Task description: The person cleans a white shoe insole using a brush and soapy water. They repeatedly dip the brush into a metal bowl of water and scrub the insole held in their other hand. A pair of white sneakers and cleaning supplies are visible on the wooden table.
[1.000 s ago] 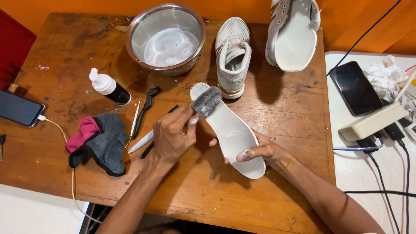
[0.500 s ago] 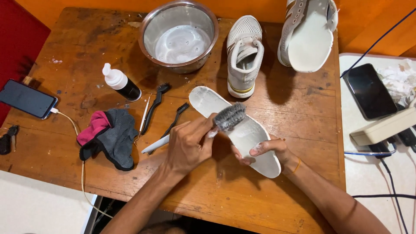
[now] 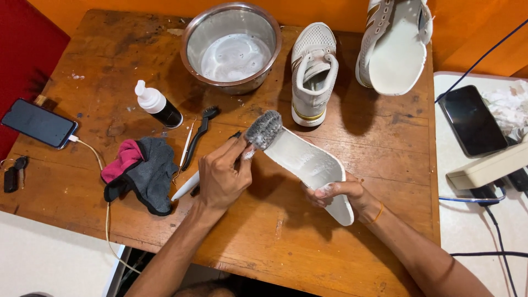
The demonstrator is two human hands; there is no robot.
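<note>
Two hands are being used at the centre of the frame, above a worn wooden table (image 3: 110,66). A white insole (image 3: 313,165) is being gripped at its lower end by the right hand (image 3: 335,192), with fingers curled around its edge, and it is being held tilted, its upper end pointing toward the upper left. A grey-bristled brush (image 3: 264,129) is being clasped by the left hand (image 3: 223,176), closed around its handle, and its bristles are being pressed against the upper tip of the insole. A steel bowl (image 3: 192,38) of soapy water is being kept at the top centre, with a white sneaker (image 3: 313,71) just to its right and a second, overturned sneaker (image 3: 393,47) at the upper right. A small bottle (image 3: 158,104), a black brush (image 3: 201,132) and a grey and pink cloth (image 3: 140,173) are being left to the left of the hands.
</note>
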